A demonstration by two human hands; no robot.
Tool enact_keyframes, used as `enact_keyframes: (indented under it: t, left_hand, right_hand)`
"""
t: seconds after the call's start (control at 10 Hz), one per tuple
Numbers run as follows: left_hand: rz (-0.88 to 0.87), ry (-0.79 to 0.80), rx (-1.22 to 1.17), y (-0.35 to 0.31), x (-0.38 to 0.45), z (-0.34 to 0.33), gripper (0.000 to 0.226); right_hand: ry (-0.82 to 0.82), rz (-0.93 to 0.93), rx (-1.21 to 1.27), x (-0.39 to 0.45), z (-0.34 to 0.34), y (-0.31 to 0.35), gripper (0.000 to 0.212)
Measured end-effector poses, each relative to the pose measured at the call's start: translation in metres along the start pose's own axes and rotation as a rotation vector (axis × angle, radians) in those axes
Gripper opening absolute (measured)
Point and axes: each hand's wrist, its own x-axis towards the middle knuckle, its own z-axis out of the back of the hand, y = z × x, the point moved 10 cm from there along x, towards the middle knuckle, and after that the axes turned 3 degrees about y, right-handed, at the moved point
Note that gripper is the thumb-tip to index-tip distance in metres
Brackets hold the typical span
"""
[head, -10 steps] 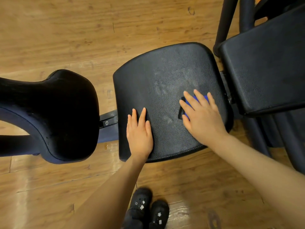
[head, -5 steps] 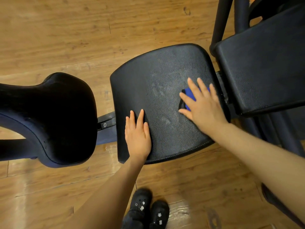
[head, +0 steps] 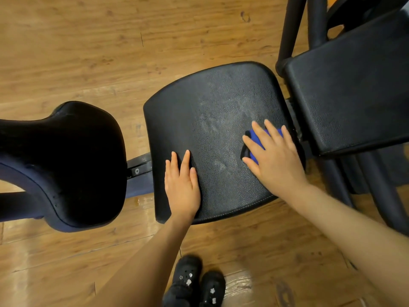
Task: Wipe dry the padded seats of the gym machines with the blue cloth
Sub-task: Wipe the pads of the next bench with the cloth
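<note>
A black padded seat (head: pixel 212 111) fills the middle of the view, with faint dull smears on its textured surface. My right hand (head: pixel 274 160) lies flat with spread fingers on the blue cloth (head: pixel 257 140), pressing it onto the seat's right side near the back edge. Only small parts of the cloth show between my fingers. My left hand (head: pixel 182 185) rests flat on the seat's front left part, fingers straight and together.
A black back pad (head: pixel 354 85) stands right of the seat on dark metal tubes (head: pixel 290 29). Left of the seat sits another dark rounded pad (head: pixel 73 165), joined by a blue metal bracket (head: pixel 138 173). The wooden floor (head: pixel 110 52) and my black shoes (head: pixel 194 282) lie below.
My right hand with the cloth has slid a short way back and forth over the seat's right side. My left hand has stayed in place.
</note>
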Motion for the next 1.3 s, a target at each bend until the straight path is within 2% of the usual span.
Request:
enact_keyframes:
  t: [0.2,0.3,0.5,0.7,1.1,1.3]
  left_hand:
    - [-0.01,-0.012,0.005,0.0,0.0,0.002,0.067]
    - [-0.01,-0.012,0.004,0.0,0.0,0.002,0.066]
    - [-0.016,-0.016,0.014,0.001,0.001,0.002,0.064]
    - [-0.02,-0.02,0.019,0.002,0.001,-0.001,0.063]
    - [-0.025,-0.007,-0.007,0.002,0.0,0.001,0.067]
    - [-0.021,0.01,-0.015,0.001,0.0,0.0,0.062]
  right_hand:
    - [-0.017,0.042,-0.009,-0.035,0.002,0.018,0.051]
    - [-0.014,0.097,-0.017,-0.019,0.0,0.011,0.048]
    - [-0.067,0.05,-0.097,0.036,0.01,-0.028,0.048]
    - [-0.039,0.09,-0.033,0.049,0.011,-0.045,0.049]
    - [-0.019,0.021,0.121,0.011,0.009,-0.043,0.045]
    - [-0.075,-0.018,0.14,-0.013,0.014,-0.037,0.042]
